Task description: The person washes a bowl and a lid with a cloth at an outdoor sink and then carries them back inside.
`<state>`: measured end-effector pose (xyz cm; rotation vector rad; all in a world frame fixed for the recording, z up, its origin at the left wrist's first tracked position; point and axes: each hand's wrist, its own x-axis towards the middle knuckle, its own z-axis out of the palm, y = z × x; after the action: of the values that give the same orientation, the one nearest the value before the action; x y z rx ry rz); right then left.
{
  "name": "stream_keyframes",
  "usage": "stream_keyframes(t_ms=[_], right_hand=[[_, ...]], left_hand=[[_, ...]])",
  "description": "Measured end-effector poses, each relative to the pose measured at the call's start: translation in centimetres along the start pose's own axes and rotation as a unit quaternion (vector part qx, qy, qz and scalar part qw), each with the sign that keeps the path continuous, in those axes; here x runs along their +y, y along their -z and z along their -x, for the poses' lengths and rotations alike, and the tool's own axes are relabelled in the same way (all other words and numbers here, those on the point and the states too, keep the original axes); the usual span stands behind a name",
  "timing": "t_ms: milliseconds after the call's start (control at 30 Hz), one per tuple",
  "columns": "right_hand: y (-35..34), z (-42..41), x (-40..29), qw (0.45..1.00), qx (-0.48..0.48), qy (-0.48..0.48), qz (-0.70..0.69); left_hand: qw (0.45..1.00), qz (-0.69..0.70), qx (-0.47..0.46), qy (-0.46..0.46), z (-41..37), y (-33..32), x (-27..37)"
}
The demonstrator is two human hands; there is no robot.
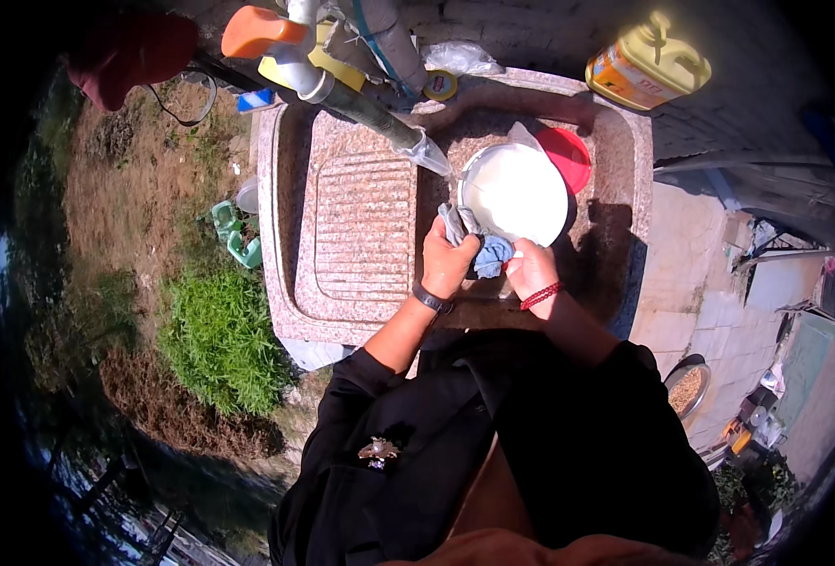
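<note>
A wet-looking blue-grey cloth (492,256) is bunched between my two hands, over the near edge of a white basin (516,194). My left hand (447,260), with a dark band at the wrist, grips the cloth's left part. At the cloth's right end, the fingers of my right hand (532,269) pinch it; a red bead bracelet circles that wrist. Pale, whitish liquid seems to fill the basin, though glare hides detail. Behind the basin, a red round dish (566,159) shows in part. Both stand in the bowl of a speckled stone sink (605,170).
A ribbed washboard (364,226) forms the sink's left side. Above it slants a pipe (368,110) with an orange-handled valve (262,32) and clear plastic at its mouth. A yellow jug (647,64) stands at the back right, a blue-and-white brush (255,100) at the back left corner.
</note>
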<state>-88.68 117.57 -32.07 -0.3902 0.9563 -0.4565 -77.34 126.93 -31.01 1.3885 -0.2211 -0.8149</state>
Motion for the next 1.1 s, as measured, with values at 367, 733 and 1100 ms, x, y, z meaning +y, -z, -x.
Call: stream_keyframes(t_ms=[367, 733, 1100], right_hand=[[-1.4, 0.8, -2.6, 0.992, -0.073, -0.033, 0.1], [-1.9, 1.1, -2.4, 0.996, -0.079, 0.023, 0.042], [-1.8, 0.7, -1.2, 0.996, -0.014, 0.052, 0.072]], left_hand=[[0.997, 0.035, 0.062, -0.009, -1.9, 3.0, -0.2], [0.998, 0.036, 0.041, -0.018, -3.8, 3.6, 0.8], [0.987, 0.154, 0.051, 0.011, -0.4, 2.5, -1.1]])
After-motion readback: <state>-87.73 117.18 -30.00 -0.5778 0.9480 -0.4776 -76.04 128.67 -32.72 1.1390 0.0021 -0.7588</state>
